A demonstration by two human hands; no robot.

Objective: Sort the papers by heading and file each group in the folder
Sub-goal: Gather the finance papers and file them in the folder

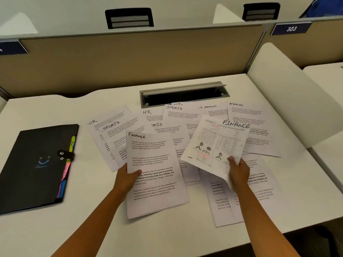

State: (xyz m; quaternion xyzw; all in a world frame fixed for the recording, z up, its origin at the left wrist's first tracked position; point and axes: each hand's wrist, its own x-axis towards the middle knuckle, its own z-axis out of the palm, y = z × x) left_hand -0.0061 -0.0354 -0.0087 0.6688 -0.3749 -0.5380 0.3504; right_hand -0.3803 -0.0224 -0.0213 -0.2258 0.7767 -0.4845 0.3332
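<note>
Several printed papers lie spread across the white desk (55, 112), with handwritten headings HR, SPORTS, ADMIN and FINANCE. My left hand (128, 178) grips the left edge of a FINANCE paper (154, 175), which seems to have more sheets under it. My right hand (238, 170) holds the lower edge of a second FINANCE paper (215, 143) printed with tables and diagrams, lifted and tilted above the others. A black folder (35, 167) with coloured tabs lies shut at the left, clasp fastened.
A grey cable slot (183, 93) is set into the desk behind the papers. A beige partition (130, 60) closes off the back, and a white divider (289, 93) stands at the right. ADMIN sheets (246, 125) lie at the right rear.
</note>
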